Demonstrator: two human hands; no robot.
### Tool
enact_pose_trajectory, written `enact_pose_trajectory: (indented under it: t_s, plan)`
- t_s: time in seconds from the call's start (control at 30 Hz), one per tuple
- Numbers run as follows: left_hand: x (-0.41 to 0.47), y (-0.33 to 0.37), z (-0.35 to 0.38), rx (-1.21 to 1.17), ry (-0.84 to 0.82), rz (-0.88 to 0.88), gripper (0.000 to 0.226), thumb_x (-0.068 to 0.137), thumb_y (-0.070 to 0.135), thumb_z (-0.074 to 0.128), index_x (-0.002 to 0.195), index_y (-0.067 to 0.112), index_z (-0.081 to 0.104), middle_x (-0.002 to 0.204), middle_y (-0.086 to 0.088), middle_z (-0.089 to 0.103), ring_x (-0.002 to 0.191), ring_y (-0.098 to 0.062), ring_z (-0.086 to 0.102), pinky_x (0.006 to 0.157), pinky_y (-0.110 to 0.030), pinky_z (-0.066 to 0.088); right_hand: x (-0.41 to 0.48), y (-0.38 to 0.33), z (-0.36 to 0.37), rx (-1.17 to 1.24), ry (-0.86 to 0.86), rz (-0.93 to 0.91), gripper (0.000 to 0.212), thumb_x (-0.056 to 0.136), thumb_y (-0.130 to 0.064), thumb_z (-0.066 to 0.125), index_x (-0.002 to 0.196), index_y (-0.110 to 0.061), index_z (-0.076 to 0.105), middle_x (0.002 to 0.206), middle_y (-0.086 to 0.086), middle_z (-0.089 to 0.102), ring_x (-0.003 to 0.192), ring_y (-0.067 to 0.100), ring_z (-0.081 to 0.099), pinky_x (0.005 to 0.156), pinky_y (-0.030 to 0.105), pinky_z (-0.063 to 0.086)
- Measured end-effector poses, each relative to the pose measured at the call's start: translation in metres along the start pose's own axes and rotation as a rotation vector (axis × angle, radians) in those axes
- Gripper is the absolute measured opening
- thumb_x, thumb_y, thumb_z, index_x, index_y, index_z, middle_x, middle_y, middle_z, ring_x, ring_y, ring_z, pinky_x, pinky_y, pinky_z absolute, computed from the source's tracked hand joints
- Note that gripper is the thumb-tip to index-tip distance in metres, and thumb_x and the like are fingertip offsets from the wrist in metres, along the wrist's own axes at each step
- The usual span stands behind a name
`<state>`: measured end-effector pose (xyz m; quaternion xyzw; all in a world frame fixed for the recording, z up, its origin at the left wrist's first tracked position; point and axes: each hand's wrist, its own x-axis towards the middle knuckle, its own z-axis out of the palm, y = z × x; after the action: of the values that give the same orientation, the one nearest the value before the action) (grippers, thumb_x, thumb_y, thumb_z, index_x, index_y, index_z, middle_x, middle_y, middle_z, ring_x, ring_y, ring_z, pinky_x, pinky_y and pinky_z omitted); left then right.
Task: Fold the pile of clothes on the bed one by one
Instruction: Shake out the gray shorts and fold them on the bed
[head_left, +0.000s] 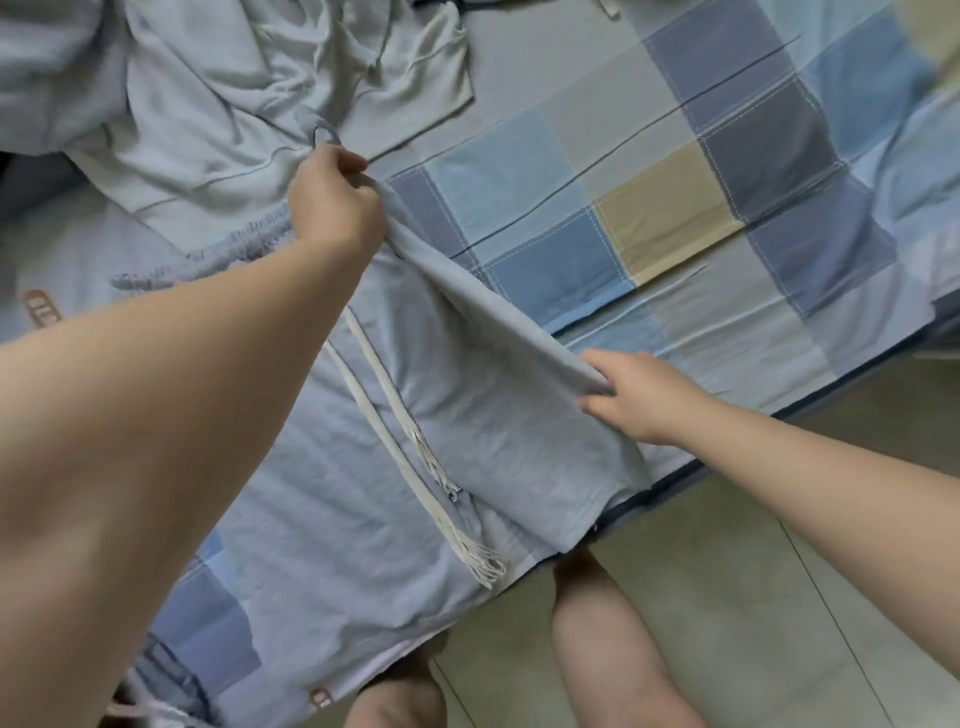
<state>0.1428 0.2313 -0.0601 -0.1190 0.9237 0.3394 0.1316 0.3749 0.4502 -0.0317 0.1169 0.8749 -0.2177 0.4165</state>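
Light blue drawstring shorts lie on the bed near its front edge, white drawstrings trailing across them. My left hand grips the shorts' far edge at the waistband end and lifts it. My right hand pinches the same raised edge nearer the hem, so the fabric stands up as a fold between my hands. A crumpled pale grey-green garment lies at the back left, part of the pile.
The bed wears a checked sheet of blue, grey and beige squares. Its front edge runs diagonally, with tiled floor below. My bare legs stand against the bed. More blue printed cloth lies at left.
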Motion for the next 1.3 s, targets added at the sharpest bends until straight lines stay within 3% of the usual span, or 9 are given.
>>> enact_pose_trajectory:
  t_s: [0.1,0.17,0.3,0.5,0.67,0.87,1.0,1.2,1.3]
  plan:
    - [-0.020,-0.032,-0.048,-0.021,-0.021,-0.011,0.058,0.086,0.001,0.039,0.136,0.022,0.060,0.136,0.000,0.061,0.124,-0.018,0.056,0.099,-0.021,0.044,-0.041,-0.048,0.022,-0.031,-0.047,-0.063,0.012,0.097,-0.037,0.057,0.106,-0.042,0.051,0.092,-0.001,0.061,0.086,0.026,0.058,0.068,0.037,0.044]
    - [-0.032,-0.061,-0.079,-0.009,-0.042,-0.009,0.063,0.086,-0.002,0.038,0.143,0.021,0.053,0.144,-0.001,0.054,0.131,-0.019,0.051,0.107,-0.026,0.041,-0.062,-0.085,0.045,-0.072,-0.096,-0.103,0.042,0.099,-0.040,0.055,0.139,-0.038,0.042,0.113,0.008,0.063,0.102,0.032,0.059,0.073,0.037,0.043]
    - [-0.046,-0.131,-0.133,0.000,-0.042,-0.020,0.071,0.086,-0.005,0.038,0.150,0.025,0.044,0.154,0.002,0.043,0.139,-0.019,0.044,0.114,-0.029,0.035,-0.087,-0.162,0.111,-0.101,-0.177,-0.245,0.056,0.101,-0.032,0.048,0.151,-0.041,0.026,0.123,0.003,0.063,0.108,0.030,0.059,0.080,0.037,0.048]
    - [-0.034,-0.223,-0.173,0.056,-0.085,-0.062,0.075,0.085,-0.007,0.039,0.153,0.024,0.039,0.158,0.002,0.037,0.144,-0.018,0.036,0.119,-0.026,0.027,-0.071,-0.246,0.204,-0.073,-0.230,-0.342,0.055,0.100,-0.024,0.047,0.150,-0.035,0.028,0.129,0.004,0.060,0.114,0.033,0.057,0.085,0.042,0.050]
    - [-0.038,-0.271,-0.166,-0.034,-0.192,-0.136,0.076,0.092,0.005,0.043,0.157,0.037,0.021,0.150,-0.001,0.044,0.124,-0.023,0.052,0.105,-0.036,0.047,-0.038,-0.273,0.258,-0.015,-0.253,-0.284,0.061,0.099,-0.021,0.049,0.154,-0.037,0.028,0.149,-0.001,0.049,0.131,0.028,0.049,0.101,0.042,0.045]
    - [-0.054,-0.293,-0.149,-0.276,-0.170,-0.310,0.080,0.097,0.028,0.052,0.160,0.029,0.004,0.140,-0.012,0.055,0.113,-0.030,0.061,0.096,-0.041,0.052,-0.034,-0.273,0.279,0.003,-0.168,-0.219,0.040,0.098,-0.022,0.052,0.138,-0.027,0.047,0.130,0.000,0.058,0.118,0.026,0.055,0.091,0.039,0.047]
    - [-0.064,-0.297,-0.148,-0.343,-0.209,-0.416,0.056,0.099,0.026,0.050,0.150,0.020,0.028,0.113,0.002,0.056,0.095,-0.017,0.060,0.067,-0.027,0.046,-0.047,-0.277,0.293,0.076,-0.186,-0.211,0.033,0.097,-0.019,0.053,0.129,-0.022,0.052,0.122,0.004,0.062,0.110,0.030,0.057,0.088,0.040,0.047]
    - [-0.096,-0.315,-0.150,-0.367,-0.279,-0.427,0.051,0.088,0.026,0.067,0.131,0.019,0.042,0.116,0.004,0.057,0.102,-0.018,0.061,0.090,-0.039,0.055,-0.059,-0.283,0.309,0.086,-0.356,-0.263,0.044,0.096,-0.012,0.052,0.139,-0.022,0.053,0.123,0.005,0.067,0.115,0.027,0.060,0.095,0.034,0.048]
    - [-0.124,-0.328,-0.144,-0.385,-0.346,-0.498,0.045,0.070,0.038,0.073,0.106,0.025,0.049,0.108,0.002,0.063,0.101,-0.022,0.067,0.090,-0.047,0.058,-0.059,-0.277,0.299,0.187,-0.280,-0.247,0.037,0.094,-0.014,0.055,0.130,-0.020,0.060,0.115,-0.003,0.068,0.111,0.019,0.060,0.098,0.037,0.047]
